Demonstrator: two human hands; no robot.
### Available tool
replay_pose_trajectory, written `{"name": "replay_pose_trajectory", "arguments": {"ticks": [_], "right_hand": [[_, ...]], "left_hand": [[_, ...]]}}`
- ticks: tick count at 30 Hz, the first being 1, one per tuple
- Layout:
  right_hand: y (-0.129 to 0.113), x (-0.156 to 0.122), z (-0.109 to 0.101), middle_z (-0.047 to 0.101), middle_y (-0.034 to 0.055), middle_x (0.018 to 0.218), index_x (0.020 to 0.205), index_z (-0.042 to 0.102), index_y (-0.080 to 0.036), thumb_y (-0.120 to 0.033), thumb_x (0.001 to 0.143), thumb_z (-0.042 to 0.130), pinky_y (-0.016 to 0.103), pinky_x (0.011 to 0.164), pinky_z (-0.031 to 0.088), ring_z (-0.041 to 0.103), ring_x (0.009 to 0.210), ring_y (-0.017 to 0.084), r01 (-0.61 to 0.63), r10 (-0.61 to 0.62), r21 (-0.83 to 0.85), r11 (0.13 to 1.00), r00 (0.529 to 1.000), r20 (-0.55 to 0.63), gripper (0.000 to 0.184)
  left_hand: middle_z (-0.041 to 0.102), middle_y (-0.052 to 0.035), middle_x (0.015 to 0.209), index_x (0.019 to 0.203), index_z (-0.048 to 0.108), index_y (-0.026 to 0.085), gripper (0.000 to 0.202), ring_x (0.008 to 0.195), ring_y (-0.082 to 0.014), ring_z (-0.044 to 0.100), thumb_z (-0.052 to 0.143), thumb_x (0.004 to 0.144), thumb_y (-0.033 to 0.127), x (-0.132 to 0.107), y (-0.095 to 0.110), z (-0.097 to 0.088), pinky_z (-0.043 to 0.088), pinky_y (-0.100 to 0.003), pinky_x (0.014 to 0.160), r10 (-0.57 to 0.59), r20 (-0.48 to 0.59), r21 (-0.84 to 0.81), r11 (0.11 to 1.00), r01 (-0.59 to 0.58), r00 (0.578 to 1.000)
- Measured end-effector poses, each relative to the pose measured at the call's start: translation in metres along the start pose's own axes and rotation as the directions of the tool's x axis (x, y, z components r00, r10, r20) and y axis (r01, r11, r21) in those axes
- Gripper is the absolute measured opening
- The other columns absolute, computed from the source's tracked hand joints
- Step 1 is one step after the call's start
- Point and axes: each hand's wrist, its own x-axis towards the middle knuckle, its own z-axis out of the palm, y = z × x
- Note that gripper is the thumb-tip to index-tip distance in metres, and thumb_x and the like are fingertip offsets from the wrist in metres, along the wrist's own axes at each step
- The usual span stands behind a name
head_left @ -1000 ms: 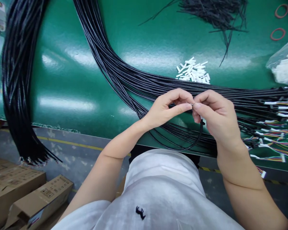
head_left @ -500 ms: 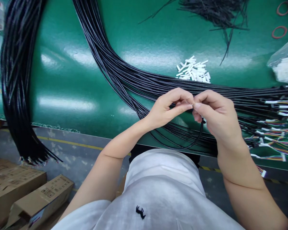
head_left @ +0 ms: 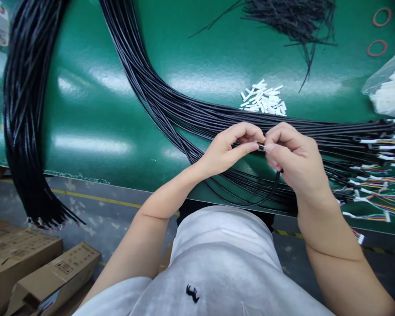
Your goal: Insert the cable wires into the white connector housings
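Observation:
My left hand pinches thin coloured wires between thumb and fingertips. Close against it, my right hand is closed on the end of a black cable, which loops down from under its fingers toward the bench edge. A short stretch of the wires shows between the two sets of fingertips; their tips are hidden. Beneath both hands runs a thick bundle of black cables. Just beyond the bundle lies a pile of short white tubes.
Cable ends with coloured wires and white connectors lie at the right. Black strips, two reddish rings and a clear bag of white pieces lie farther back. Another cable bundle hangs over the left edge. Cardboard boxes stand below.
The fingertips of my two hands have moved slightly apart, and more of the wires shows between them. The camera view has shifted a little; the surrounding things stay put.

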Motion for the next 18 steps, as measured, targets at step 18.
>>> {"name": "replay_pose_trajectory", "arguments": {"ticks": [18], "right_hand": [[-0.0040, -0.0001, 0.0076, 0.056, -0.0011, 0.096, 0.095, 0.062, -0.026, -0.009, 0.079, 0.071, 0.027, 0.050, 0.036, 0.045, 0.060, 0.007, 0.102, -0.110, -0.132, 0.986, 0.992, -0.058, 0.025]], "left_hand": [[0.065, 0.0018, 0.090, 0.092, 0.070, 0.021, 0.034, 0.083, -0.0074, 0.062, 0.080, 0.092, 0.053, 0.0023, 0.0057, -0.0006, 0.054, -0.022, 0.078, -0.198, -0.088, -0.174, 0.968, 0.181, 0.976]]}}
